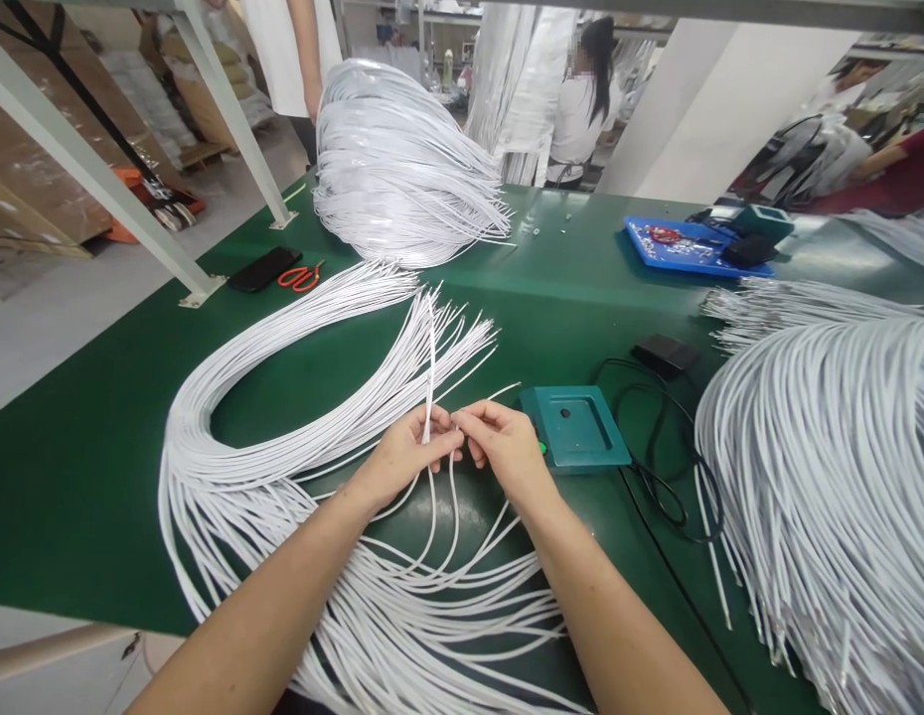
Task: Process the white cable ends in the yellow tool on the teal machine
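Over the green table (75, 467) my left hand (402, 455) and my right hand (501, 442) meet at the fingertips. Both pinch the ends of thin white cables (430, 397) that stand up between them. These cables belong to a big looped bundle (283, 467) that curves left across the table and back under my forearms. A teal box (577, 427) with a square recess sits just right of my right hand.
Another heap of white cables (827, 467) lies at the right, a tall pile (394, 159) at the back. A black cord (663, 467), blue tray (686, 248), red scissors (302, 276) and a phone (263, 268) are on the table. People stand beyond it.
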`<state>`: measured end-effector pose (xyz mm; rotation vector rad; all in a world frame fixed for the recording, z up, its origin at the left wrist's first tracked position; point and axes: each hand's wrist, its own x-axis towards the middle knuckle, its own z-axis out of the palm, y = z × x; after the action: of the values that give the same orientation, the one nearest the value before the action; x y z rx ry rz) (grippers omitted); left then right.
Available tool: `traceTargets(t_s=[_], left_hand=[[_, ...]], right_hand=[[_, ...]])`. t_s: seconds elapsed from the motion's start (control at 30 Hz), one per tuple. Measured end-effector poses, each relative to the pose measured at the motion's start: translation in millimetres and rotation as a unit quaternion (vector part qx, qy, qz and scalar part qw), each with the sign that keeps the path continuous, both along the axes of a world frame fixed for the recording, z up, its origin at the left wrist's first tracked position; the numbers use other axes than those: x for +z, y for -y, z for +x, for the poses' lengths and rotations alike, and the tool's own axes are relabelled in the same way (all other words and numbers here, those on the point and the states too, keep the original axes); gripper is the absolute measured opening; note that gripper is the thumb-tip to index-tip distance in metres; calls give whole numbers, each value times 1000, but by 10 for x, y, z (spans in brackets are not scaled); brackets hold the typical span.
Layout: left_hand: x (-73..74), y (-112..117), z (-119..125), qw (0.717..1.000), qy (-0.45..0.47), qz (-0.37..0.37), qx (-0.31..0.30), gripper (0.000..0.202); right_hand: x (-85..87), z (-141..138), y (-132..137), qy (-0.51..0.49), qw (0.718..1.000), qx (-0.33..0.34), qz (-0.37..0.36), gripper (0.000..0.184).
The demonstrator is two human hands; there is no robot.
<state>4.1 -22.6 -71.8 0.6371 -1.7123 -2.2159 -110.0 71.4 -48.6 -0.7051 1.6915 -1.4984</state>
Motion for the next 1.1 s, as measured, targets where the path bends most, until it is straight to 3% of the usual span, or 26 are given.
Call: traceTargets(t_s=[0.13, 0.27, 0.7, 0.87, 1.1], left_hand=[[-39, 3, -16, 999, -6, -27, 31, 29], [-80, 1, -24, 996, -6, -68, 49, 29], [-58, -54, 35, 988, 4, -152, -4, 22], [-4, -38, 44, 991, -1, -136, 12, 22], [6, -10, 34, 992, -19, -121, 19, 24]], right_hand=[[-30, 6, 12, 37, 999, 1, -17, 24], [-63, 22, 26, 135, 990, 6, -45, 23], [-80, -22, 14, 225, 972, 50, -37, 33], [-114, -48, 15, 289, 952, 84, -63, 29], [-79, -34, 14, 269, 959, 49, -76, 24]])
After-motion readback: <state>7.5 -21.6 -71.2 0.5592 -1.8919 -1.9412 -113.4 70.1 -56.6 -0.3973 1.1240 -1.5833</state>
